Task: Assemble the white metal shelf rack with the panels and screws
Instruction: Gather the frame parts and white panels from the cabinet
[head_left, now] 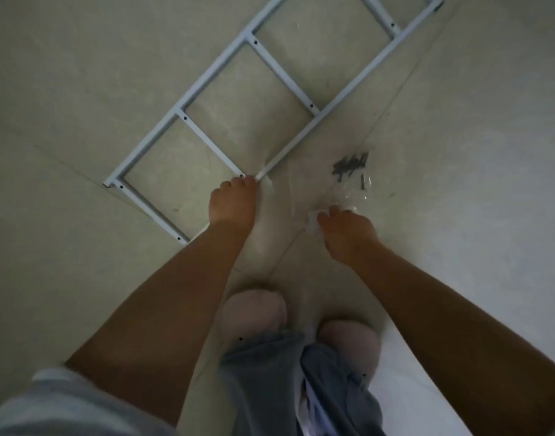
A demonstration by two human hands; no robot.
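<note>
Floor (81,89): pale tiles carry everything; no bench is in view.
Frame (284,74): 1 white ladder-shaped metal side frame lies flat on the floor, running from the near left toward the far right corner of the view. Small dark screw holes show at the ends of its crossbars, and they look unfilled.
Left hand (233,201): it rests on the frame's near long rail, where a crossbar meets it. The fingers are curled over the rail, so the grip looks to be grasping the frame.
Knees (254,313): 2 bare knees above grey shorts (270,372), at the near edge of the floor between the arms.
Right hand (348,229): its grip pinches the near edge of the bag.
Bag (348,195): clear plastic, lying on the floor just right of the frame's rail.
Screws (350,166): a dark cluster at the far end of the bag, with a few lying loose beside it. I cannot tell whether any are outside the plastic.
Done: parts look laid out, nothing more. No panel is joined to the frame.
Left: by my judgement nearly all of it. The bag is to be opened, the panels and a 2nd side brought in (none visible here), and every joint screwed.
</note>
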